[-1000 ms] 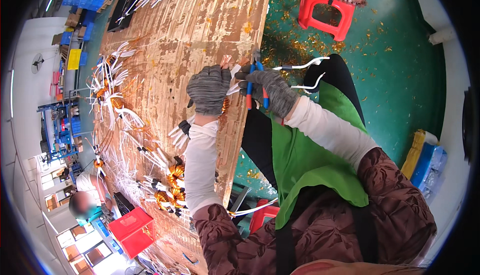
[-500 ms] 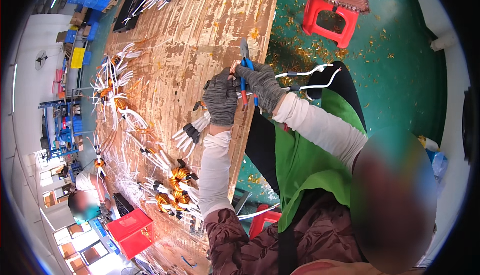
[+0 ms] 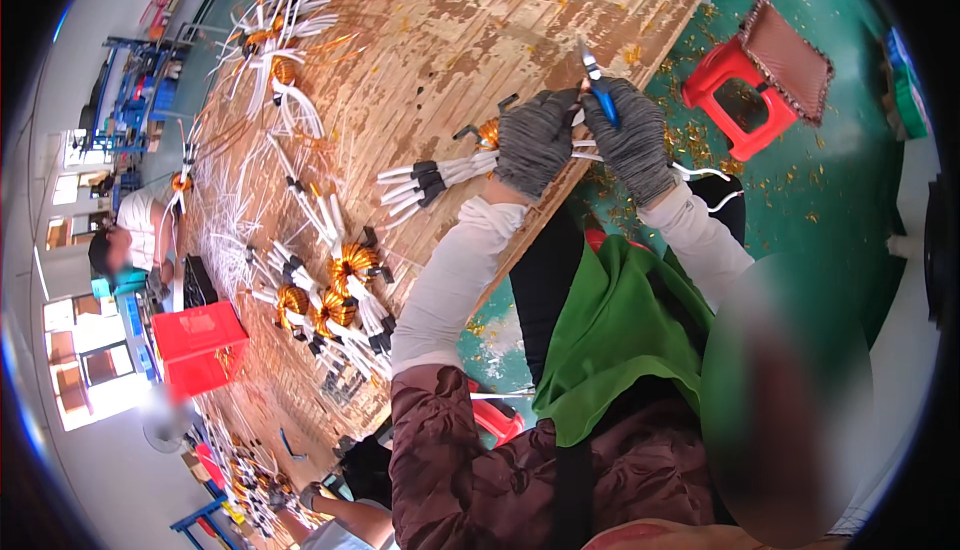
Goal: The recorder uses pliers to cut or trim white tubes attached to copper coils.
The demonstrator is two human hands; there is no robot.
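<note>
Left hand point(image 3: 535, 140) gripping copper coil point(image 3: 487, 133) (white leads, black sleeves), right hand point(image 3: 632, 135) clamped on blue-handled cutters point(image 3: 598, 90)

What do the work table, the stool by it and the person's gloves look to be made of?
Table: bare wooden planks, worn and scratched, grain showing. Stool: glossy red moulded plastic, probably. Left hand and right hand: grey knitted fabric gloves, matte, speckled weave.

Both forearms extend forward, sleeved in white. Left hand point(image 3: 535, 140) gloved, fingers curled closed. Right hand point(image 3: 632, 135) gloved, just beside it, fingers clenched.
</note>
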